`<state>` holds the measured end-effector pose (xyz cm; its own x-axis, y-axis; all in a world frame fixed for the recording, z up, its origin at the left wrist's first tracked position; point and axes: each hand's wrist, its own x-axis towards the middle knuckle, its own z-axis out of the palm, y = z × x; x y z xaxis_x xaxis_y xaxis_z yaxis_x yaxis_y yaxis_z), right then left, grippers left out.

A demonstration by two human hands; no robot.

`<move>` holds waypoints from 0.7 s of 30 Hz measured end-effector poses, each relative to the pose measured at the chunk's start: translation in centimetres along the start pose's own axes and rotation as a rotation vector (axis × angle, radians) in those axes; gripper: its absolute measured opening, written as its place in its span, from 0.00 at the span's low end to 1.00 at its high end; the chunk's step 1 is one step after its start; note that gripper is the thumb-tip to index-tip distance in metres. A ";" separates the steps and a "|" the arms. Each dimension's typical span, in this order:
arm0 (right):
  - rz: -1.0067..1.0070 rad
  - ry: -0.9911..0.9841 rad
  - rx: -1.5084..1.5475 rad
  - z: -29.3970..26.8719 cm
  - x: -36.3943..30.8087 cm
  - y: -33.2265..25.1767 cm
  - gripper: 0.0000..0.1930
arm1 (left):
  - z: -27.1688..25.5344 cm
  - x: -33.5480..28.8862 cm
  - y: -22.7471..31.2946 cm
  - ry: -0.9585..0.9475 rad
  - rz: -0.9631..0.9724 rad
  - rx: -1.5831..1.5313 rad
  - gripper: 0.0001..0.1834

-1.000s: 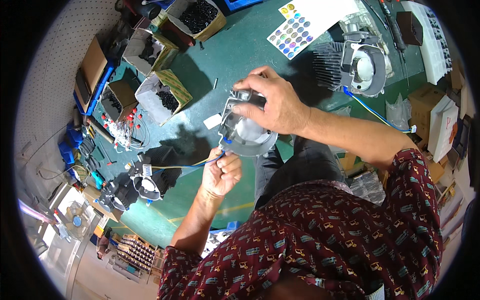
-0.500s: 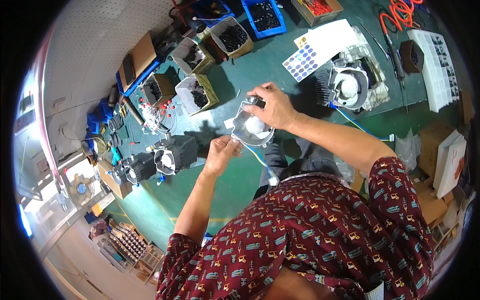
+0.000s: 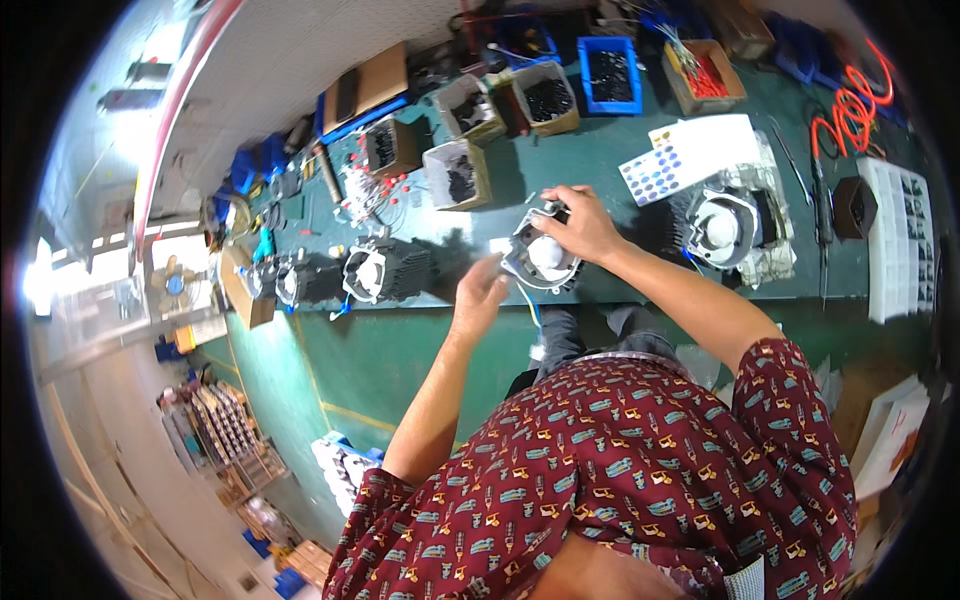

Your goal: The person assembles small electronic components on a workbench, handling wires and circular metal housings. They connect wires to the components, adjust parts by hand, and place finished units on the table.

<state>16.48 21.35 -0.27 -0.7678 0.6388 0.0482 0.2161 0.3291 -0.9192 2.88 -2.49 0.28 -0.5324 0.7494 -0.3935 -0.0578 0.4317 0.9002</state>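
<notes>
At the near edge of the green bench, a round grey metal motor housing [image 3: 566, 272] with a white dome inside is tilted, its open side up. My right hand [image 3: 587, 228] grips its far right side, fingers wrapped over the top part. Beside its left rim is my left hand [image 3: 480, 292], its fingers smeared by motion, so I cannot tell whether they touch the rim or hold anything. A cable with a white connector [image 3: 538, 352] hangs from the housing over the bench edge. To the right rests a similar housing [image 3: 722, 230] on its side.
Several finned housings [image 3: 368, 275] stand along the bench at left. Behind are open boxes [image 3: 458, 172] of dark parts, a blue bin [image 3: 610, 75] and a box of red parts [image 3: 703, 82]. A sticker sheet [image 3: 650, 178], a driver [image 3: 822, 210] and a white tray [image 3: 895, 240] lie at right.
The view has turned and shifted, so the bench appears straighter. My left hand has moved off its pinch at the housing's lower left rim and is blurred. My right hand keeps its hold.
</notes>
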 end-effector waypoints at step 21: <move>0.036 0.058 0.055 6.4 3.3 -18.3 0.13 | -33.4 -4.8 -7.4 0.440 0.211 1.240 0.28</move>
<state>6.09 12.99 14.25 -0.7240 0.6889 0.0360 0.2079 0.2677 -0.9408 -22.33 -25.98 1.72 -0.6762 0.7359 0.0350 0.7359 0.6724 0.0793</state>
